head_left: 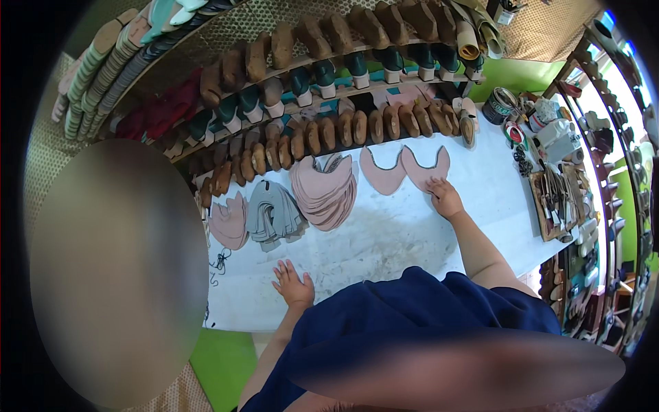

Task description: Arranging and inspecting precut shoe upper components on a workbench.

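A navy shirt (412,302) fills the foreground as the right hand (446,198), fingers loosely extended, sets its tips on a pink U-shaped piece (419,178) lying flat on a white tabletop (374,254); any pinch cannot be made out. Light, even pressure should keep it from sliding onto the matching pink piece (384,180) just beside. A pink stack (326,198) lies farther left; nearer, the left hand (294,286) spreads its fingers, holding nothing.

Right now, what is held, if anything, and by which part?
Nothing looks gripped; the right hand touches the rightmost pink piece near its lower edge, the left hand is empty.
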The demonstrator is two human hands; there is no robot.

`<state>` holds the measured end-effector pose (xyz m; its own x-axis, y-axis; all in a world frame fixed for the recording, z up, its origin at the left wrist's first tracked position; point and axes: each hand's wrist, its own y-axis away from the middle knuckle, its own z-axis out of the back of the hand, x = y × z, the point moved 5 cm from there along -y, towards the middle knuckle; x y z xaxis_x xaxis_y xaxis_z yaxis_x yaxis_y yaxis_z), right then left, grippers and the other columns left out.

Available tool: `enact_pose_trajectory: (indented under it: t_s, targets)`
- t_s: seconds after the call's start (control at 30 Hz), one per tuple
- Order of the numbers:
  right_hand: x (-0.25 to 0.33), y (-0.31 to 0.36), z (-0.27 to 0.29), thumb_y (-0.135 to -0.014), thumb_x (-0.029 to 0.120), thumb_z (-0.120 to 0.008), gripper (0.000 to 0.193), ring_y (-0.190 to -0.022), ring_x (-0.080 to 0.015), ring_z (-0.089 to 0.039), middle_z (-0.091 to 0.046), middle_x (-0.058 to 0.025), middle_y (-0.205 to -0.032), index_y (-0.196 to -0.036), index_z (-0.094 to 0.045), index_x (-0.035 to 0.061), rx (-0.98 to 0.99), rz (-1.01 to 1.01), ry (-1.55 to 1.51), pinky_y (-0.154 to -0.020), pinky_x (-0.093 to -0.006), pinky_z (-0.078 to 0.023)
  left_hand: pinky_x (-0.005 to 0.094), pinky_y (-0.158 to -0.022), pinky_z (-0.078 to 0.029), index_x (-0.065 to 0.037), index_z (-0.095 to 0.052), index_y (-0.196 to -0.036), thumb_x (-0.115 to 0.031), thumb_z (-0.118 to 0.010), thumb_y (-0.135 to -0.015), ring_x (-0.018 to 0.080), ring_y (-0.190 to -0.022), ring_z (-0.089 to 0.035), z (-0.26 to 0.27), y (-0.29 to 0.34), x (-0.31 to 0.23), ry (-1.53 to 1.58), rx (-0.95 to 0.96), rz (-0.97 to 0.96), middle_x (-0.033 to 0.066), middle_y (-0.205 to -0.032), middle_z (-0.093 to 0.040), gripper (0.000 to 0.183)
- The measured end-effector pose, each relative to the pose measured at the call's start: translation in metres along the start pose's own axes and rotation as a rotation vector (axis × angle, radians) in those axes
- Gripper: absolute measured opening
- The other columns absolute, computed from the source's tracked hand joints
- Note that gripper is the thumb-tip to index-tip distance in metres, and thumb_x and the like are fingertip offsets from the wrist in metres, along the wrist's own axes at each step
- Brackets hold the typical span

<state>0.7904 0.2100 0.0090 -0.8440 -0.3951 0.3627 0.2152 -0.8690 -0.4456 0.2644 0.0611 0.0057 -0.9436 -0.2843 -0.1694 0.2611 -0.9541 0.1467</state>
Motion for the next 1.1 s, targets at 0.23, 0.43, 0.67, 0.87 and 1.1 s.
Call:
enact_pose_trajectory:
  t_s: [0.23,0.43,0.67,0.87,1.1]
  targets:
    - [0.054,-0.074,-0.019,-0.085,0.01,-0.066,0.022,-0.115,-0.0309,-0.062,-0.07,-0.0123,-0.118,-0.105,-0.072,0.0054,0.083,-0.166,-0.129,-0.111,-0.051,-0.038,0.0614,-0.12,-0.004,-0.008,-0.03,-0.156,-0.034,-0.057,-0.091,0.0383,-0.154,-0.01,0.01,0.002,-0.007,0.013,0.026,0.024,0.0161,-0.166,-0.019,0.075]
    - [0.171,-0.151,-0.087,-0.086,0.015,-0.066,0.029,-0.12,-0.0297,-0.061,-0.069,-0.0114,-0.12,-0.113,-0.071,0.0063,0.153,0.153,-0.361,-0.109,-0.0404,-0.043,0.0612,-0.12,-0.004,-0.008,-0.03,-0.156,-0.032,-0.059,-0.09,0.0375,-0.154,-0.01,0.01,0.002,-0.006,0.017,0.022,0.039,0.0156,-0.166,-0.02,0.076]
    - [0.227,-0.171,-0.144,-0.084,0.02,-0.068,0.03,-0.12,-0.0303,-0.062,-0.07,-0.0106,-0.121,-0.11,-0.071,0.0074,0.284,0.414,-0.224,-0.105,-0.0421,-0.047,0.0617,-0.12,-0.004,-0.011,-0.029,-0.157,-0.033,-0.06,-0.089,0.037,-0.154,-0.01,0.003,0.001,0.0,-0.002,0.02,0.033,0.0146,-0.166,-0.019,0.078]
    - [0.224,-0.193,-0.136,-0.09,0.019,-0.063,0.022,-0.102,-0.0387,-0.067,-0.071,-0.017,-0.101,-0.108,-0.069,0.0075,0.314,0.034,-0.379,-0.09,-0.0452,-0.052,0.0635,-0.119,-0.005,-0.012,-0.031,-0.157,-0.039,-0.06,-0.086,0.0378,-0.154,-0.013,-0.004,0.0,0.008,0.007,-0.014,0.028,0.0137,-0.166,-0.021,0.081]
    - [0.166,-0.251,-0.056,-0.096,0.013,-0.057,0.024,-0.092,-0.0406,-0.068,-0.07,-0.0211,-0.1,-0.117,-0.067,0.0092,-0.073,-0.331,-0.612,-0.081,-0.0409,-0.054,0.0606,-0.12,-0.002,-0.012,-0.027,-0.158,-0.036,-0.06,-0.089,0.0363,-0.154,-0.01,0.004,-0.002,-0.001,0.019,0.037,0.034,0.0128,-0.167,-0.018,0.08]
